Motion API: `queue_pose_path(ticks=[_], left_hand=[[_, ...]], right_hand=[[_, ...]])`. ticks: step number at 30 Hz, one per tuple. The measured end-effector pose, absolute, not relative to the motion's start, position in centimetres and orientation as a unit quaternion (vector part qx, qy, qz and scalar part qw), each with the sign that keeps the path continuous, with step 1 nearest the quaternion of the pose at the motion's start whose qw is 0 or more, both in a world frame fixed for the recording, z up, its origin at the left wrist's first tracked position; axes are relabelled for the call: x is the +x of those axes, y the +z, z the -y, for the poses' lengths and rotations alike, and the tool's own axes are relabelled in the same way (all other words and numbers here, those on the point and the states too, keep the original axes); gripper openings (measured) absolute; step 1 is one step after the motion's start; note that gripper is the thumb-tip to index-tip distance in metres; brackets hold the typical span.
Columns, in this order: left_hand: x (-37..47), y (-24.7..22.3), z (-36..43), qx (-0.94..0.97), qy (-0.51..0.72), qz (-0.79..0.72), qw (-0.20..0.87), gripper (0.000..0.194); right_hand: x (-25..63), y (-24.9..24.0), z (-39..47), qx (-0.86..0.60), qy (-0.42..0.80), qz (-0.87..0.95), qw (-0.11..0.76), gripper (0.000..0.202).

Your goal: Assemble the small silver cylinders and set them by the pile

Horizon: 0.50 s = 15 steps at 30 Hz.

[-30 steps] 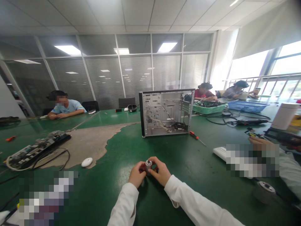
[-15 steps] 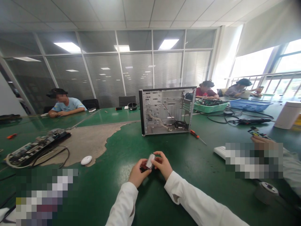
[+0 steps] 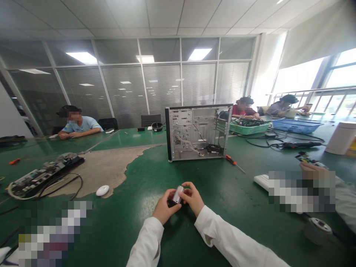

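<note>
Both my hands meet over the near part of the green table, holding a small silver metal part [image 3: 178, 194] with a shiny face and a dark underside; its exact kind I cannot make out. My left hand [image 3: 163, 208] grips it from the left, thumb along the lower edge. From the right, my right hand [image 3: 194, 200] has its thumb on the shiny face and its fingers curled behind. Beyond the hands stands an open computer case [image 3: 200, 131], upright, with loose cables inside. An orange-handled screwdriver [image 3: 231, 160] lies by its lower right corner.
At left lie an opened device with exposed circuitry [image 3: 50, 172] and a round white object [image 3: 102, 190]. A green basket [image 3: 250, 128] and a blue basket [image 3: 297, 126] stand at back right. A co-worker's hand [image 3: 314, 168] holds a circuit board at right. Other people sit farther off.
The small silver part has tilted slightly between my hands, and the reddish patch beside it no longer shows. Both hands keep their hold. The whole view has shifted a little.
</note>
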State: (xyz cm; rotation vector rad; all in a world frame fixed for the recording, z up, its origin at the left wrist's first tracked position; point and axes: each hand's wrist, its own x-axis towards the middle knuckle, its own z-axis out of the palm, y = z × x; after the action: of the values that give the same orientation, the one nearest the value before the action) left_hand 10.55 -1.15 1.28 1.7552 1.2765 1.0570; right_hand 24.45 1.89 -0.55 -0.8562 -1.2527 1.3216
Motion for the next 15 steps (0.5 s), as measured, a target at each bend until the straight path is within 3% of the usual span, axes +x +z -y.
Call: queue_pose_path(ticks=[15], left_hand=[[9.97,0.63,0.15,0.557,0.501,-0.475,0.462,0.025]], right_hand=[[24.58,-1.02,-2.0,-0.298,0.639,0.46,0.54,0.033]])
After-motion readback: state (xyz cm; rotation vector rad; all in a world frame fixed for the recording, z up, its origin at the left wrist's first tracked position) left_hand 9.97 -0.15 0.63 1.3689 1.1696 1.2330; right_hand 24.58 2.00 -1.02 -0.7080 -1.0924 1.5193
